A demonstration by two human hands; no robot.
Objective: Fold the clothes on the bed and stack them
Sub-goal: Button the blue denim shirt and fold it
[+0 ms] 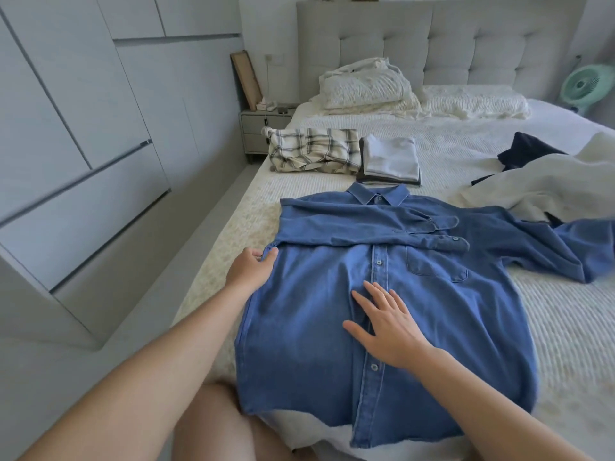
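A blue denim shirt (432, 327) lies face up on the bed (565, 327), buttoned, its left sleeve folded across the chest. My left hand (249, 269) pinches the shirt's left edge near the armpit. My right hand (389, 324) rests flat with spread fingers on the button placket at the middle. The right sleeve trails off to the right. Behind the collar stand a folded plaid garment (316, 149) and a stack of folded light clothes (391, 159).
A cream garment (545, 184) and a dark navy one (529, 151) lie loose at the right. Pillows and bedding (369, 86) sit at the headboard. A nightstand (263, 128) and wardrobe doors (83, 144) line the left; a green fan (585, 83) is far right.
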